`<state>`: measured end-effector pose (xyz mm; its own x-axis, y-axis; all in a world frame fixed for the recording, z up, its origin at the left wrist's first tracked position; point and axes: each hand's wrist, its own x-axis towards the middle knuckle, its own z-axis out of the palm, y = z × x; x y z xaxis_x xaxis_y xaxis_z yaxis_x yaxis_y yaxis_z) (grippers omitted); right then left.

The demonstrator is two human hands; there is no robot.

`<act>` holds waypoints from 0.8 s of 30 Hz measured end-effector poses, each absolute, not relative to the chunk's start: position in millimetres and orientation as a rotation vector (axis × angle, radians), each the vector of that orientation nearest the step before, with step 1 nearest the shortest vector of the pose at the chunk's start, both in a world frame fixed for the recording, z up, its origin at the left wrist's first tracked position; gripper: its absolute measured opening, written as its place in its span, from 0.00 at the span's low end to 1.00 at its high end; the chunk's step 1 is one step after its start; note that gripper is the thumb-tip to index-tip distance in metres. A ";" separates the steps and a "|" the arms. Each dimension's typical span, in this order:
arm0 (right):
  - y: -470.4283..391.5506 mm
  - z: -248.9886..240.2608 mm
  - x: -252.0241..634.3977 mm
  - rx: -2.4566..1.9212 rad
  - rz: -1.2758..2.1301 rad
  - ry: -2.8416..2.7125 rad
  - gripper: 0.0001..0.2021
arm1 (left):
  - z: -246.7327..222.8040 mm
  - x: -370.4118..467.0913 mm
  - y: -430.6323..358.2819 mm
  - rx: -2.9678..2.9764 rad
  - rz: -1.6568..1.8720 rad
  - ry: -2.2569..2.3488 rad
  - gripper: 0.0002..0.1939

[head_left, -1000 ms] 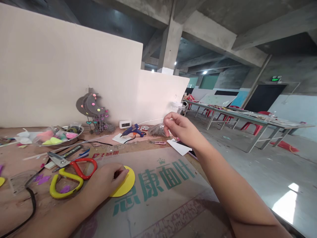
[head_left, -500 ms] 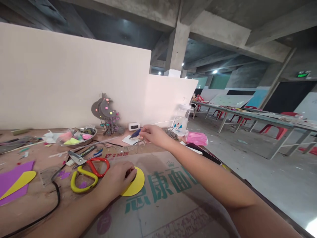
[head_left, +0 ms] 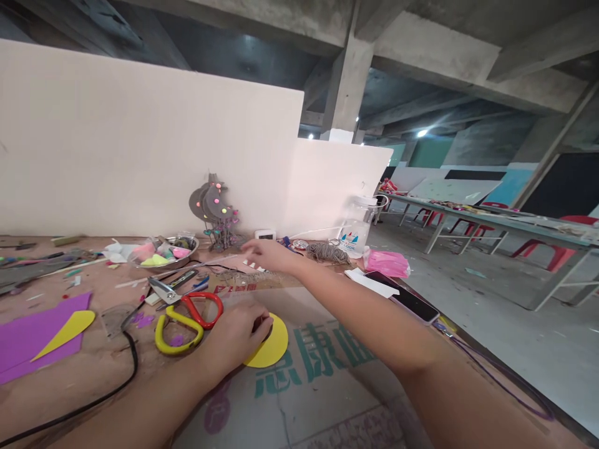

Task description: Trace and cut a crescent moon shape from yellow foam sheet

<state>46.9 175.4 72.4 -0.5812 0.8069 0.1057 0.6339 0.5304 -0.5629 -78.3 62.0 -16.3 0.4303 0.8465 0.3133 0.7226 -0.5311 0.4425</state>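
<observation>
My left hand is curled over the left part of a round yellow piece, its fingers closed on it; the fingertips are partly hidden. The yellow piece lies on a printed clear sheet. Farther back, my right hand reaches over small white pieces, its fingers a little apart with nothing visible between them. A dark blue tool lies just behind this hand, partly hidden. Scissors with one red and one yellow handle are left of my left hand.
Purple sheets bear a yellow teardrop piece at the left. A metal bowl of coloured clay, a grey crescent ornament, grey cord, a clear jug and a phone stand or lie farther back. A black cable crosses the left.
My right hand has let go of the dark blue tool and moved left over the small white pieces. The view has turned slightly left; my left hand stays on the yellow piece.
</observation>
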 end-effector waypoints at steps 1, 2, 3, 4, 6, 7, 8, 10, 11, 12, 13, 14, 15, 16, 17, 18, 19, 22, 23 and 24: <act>171.7 70.5 61.1 -1.211 0.588 -2.410 0.16 | -16.3 -78.2 62.2 2.441 0.736 1.371 0.12; 168.1 69.4 76.8 -1.277 0.513 -2.409 0.14 | -16.2 -78.1 62.4 2.438 0.727 1.373 0.12; 165.1 69.2 94.0 -1.383 0.441 -2.425 0.13 | -16.2 -78.0 62.6 2.435 0.721 1.374 0.12; 163.0 70.0 112.3 -1.458 0.416 -2.432 0.11 | -16.3 -77.7 62.7 2.432 0.716 1.376 0.12; 162.5 74.5 151.6 -1.603 0.379 -2.418 0.11 | -16.8 -77.2 63.2 2.425 0.709 1.384 0.12; 164.3 77.9 171.8 -1.698 0.347 -2.391 0.11 | -17.3 -76.9 63.5 2.423 0.703 1.388 0.13; 167.4 81.7 191.7 -1.811 0.309 -2.349 0.10 | -18.0 -76.6 63.9 2.422 0.696 1.392 0.13; 176.1 88.5 228.3 -2.017 0.190 -2.217 0.09 | -19.4 -76.2 64.8 2.423 0.678 1.396 0.14; 181.1 90.6 243.8 -2.093 0.110 -2.140 0.08 | -20.1 -76.0 65.2 2.425 0.672 1.397 0.14; 186.2 91.0 256.8 -2.151 0.039 -2.064 0.09 | -20.8 -75.9 65.5 2.428 0.666 1.396 0.14; 191.1 89.5 266.9 -2.184 -0.017 -2.001 0.10 | -21.3 -75.8 65.8 2.427 0.658 1.400 0.14; 195.7 85.9 274.1 -2.197 -0.050 -1.961 0.12 | -21.7 -75.6 65.8 2.423 0.648 1.410 0.14; 200.1 80.4 278.5 -2.194 -0.064 -1.940 0.14 | -21.9 -75.4 65.8 2.416 0.633 1.420 0.14; 204.0 73.0 280.3 -2.183 -0.064 -1.937 0.16 | -22.0 -75.2 65.7 2.409 0.616 1.431 0.14; 207.7 64.4 280.0 -2.162 -0.066 -1.939 0.19 | -21.9 -74.9 65.5 2.405 0.600 1.438 0.14; 211.1 55.0 278.1 -2.126 -0.063 -1.960 0.22 | -21.7 -74.5 65.2 2.401 0.587 1.441 0.14; 214.2 45.3 275.3 -2.080 -0.057 -1.993 0.25 | -21.3 -74.1 65.0 2.397 0.576 1.444 0.15; 222.5 20.9 266.2 -1.973 -0.040 -2.074 0.33 | -19.8 -73.1 64.4 2.373 0.556 1.462 0.15; 224.9 15.5 264.4 -1.963 -0.042 -2.082 0.35 | -19.4 -73.1 64.2 2.366 0.555 1.467 0.16; 227.1 11.6 263.4 -1.956 -0.043 -2.089 0.34 | -19.2 -73.4 63.9 2.362 0.551 1.469 0.16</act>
